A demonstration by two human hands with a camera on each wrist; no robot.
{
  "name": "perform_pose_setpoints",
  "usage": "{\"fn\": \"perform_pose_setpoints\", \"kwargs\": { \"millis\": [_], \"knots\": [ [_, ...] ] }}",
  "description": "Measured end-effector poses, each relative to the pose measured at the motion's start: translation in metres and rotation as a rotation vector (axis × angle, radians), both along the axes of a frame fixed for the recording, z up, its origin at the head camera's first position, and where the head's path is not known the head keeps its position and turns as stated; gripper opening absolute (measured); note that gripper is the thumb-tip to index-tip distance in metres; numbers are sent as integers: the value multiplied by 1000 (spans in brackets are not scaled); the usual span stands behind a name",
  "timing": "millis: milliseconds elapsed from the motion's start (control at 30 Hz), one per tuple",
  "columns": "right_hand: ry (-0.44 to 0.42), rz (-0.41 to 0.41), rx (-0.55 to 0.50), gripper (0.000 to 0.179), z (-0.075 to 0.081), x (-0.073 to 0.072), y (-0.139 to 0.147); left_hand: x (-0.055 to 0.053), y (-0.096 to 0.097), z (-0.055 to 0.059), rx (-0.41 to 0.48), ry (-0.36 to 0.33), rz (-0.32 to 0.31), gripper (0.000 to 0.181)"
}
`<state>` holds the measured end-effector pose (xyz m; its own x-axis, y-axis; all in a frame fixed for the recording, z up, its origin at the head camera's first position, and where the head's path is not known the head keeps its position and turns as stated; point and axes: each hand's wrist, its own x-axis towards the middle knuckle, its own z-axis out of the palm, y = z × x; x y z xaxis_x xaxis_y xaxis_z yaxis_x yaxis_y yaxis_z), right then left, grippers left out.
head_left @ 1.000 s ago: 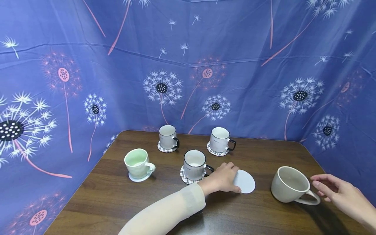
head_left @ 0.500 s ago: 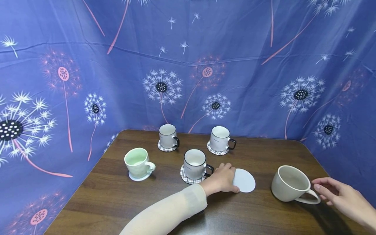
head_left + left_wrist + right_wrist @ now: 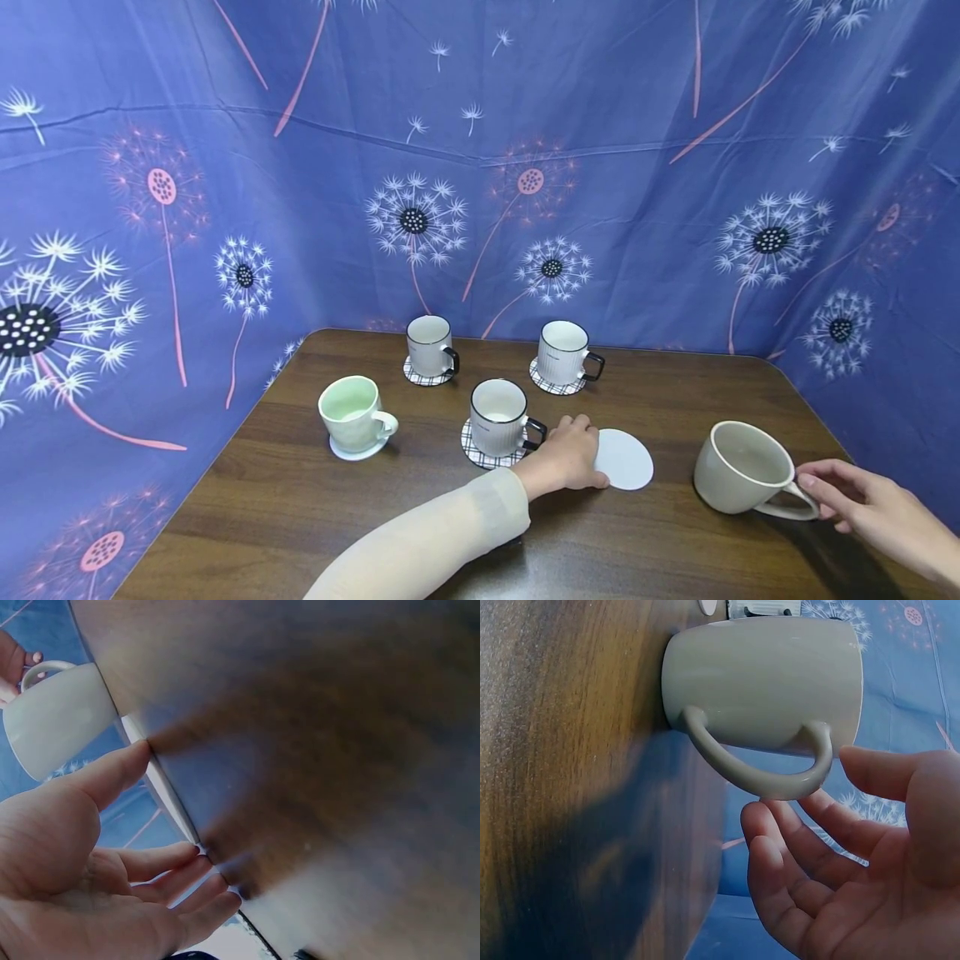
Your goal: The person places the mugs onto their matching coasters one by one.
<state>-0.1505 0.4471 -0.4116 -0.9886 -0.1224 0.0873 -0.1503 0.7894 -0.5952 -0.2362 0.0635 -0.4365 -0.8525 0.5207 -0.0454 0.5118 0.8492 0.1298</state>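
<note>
A round white coaster lies flat on the table right of centre. My left hand rests over its left edge, fingertips down at the tabletop. In the left wrist view, the thumb and fingers of my left hand are spread along the coaster's edge. A large beige mug stands upright further right, its handle toward my right hand. In the right wrist view, the thumb of my right hand is beside the top of the handle, with loosely bent fingers right at its outer curve.
Three white ribbed mugs with black handles stand on checked coasters: a front one, a back left one and a back right one. A pale green cup sits on a white coaster at left. Blue dandelion cloth surrounds the table.
My right hand has edged in until its fingertips meet the beige mug's handle. My left hand has shifted slightly left over the coaster; the mugs stay where they were.
</note>
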Motion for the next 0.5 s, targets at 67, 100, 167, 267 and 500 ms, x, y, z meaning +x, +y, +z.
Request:
{"fn": "perform_pose_setpoints", "kwargs": {
  "millis": [67, 100, 167, 267, 500],
  "knots": [
    [-7, 12, -9, 26, -2, 0, 0, 0, 0, 0, 1, -4, 4, 73],
    [-19, 17, -13, 26, -2, -1, 0, 0, 0, 1, 1, -5, 5, 72],
    [-42, 25, -26, 25, -4, -1, 1, 0, 0, 1, -2, -4, 5, 72],
    [-92, 40, -51, 23, -5, -3, 2, 0, 1, 1, 0, -3, 5, 71],
    [-226, 82, -126, 25, -8, -9, 6, 0, 1, 2, 2, 0, 0, 71]
  ]
}}
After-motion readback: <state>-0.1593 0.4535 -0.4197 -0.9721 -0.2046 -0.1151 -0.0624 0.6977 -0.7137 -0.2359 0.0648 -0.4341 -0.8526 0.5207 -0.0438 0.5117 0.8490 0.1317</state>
